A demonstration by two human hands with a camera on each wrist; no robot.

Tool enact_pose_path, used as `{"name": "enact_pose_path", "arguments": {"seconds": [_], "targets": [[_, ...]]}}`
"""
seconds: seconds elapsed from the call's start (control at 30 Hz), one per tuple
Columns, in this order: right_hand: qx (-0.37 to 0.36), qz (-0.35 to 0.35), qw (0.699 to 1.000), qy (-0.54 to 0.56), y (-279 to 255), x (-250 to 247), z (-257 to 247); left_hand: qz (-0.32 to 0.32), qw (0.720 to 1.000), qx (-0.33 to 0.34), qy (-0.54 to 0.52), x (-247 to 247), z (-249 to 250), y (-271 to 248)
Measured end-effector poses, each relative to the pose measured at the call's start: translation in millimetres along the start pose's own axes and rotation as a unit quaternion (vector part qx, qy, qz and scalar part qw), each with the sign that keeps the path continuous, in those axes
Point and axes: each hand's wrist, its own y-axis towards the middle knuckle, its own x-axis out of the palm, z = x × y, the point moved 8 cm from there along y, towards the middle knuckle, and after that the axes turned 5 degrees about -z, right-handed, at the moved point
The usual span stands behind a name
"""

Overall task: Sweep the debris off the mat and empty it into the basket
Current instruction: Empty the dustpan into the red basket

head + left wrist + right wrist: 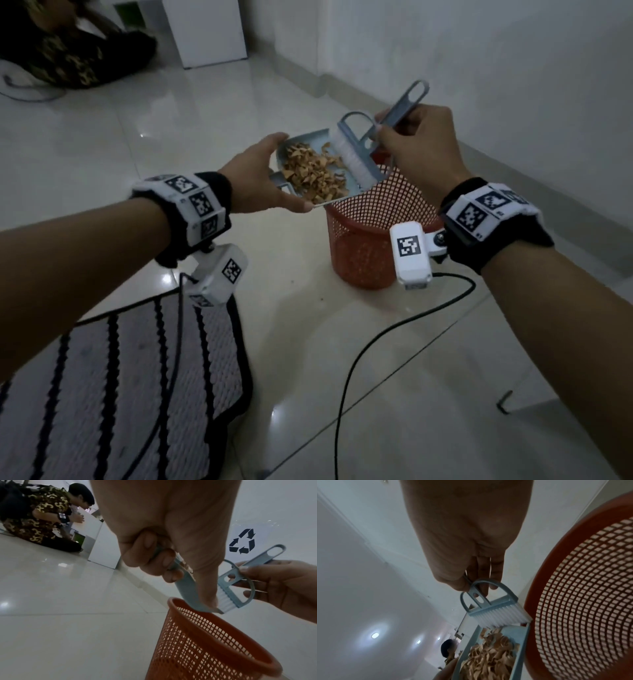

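Note:
My left hand (260,178) grips a light blue dustpan (308,140) heaped with tan paper scraps (311,173), held over the rim of the orange mesh basket (370,236). My right hand (416,144) pinches the handle of a small blue brush (356,154), whose white bristles rest on the pan's far side. In the left wrist view my left hand (154,563) curls round the pan's edge (188,592) above the basket (205,642), and the brush (228,595) sits beside it. The right wrist view shows the brush (496,614), the scraps (488,660) and the basket (583,601).
A grey mat with black stripes (113,387) lies on the tiled floor at lower left. A black cable (370,346) trails across the floor. A seated person (39,517) and a white cabinet (205,31) are at the far left. A wall runs close behind the basket.

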Motion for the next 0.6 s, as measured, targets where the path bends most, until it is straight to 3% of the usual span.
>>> {"name": "enact_pose_path", "arguments": {"seconds": [0.37, 0.6], "targets": [[-0.085, 0.037, 0.992, -0.089, 5, -52, 31, -0.035, 0.975, 0.086, 0.204, 22, 80, 72], [-0.113, -0.058, 0.970, -0.205, -12, -44, 50, -0.024, 0.953, 0.113, 0.280, 39, 92, 79]]}}
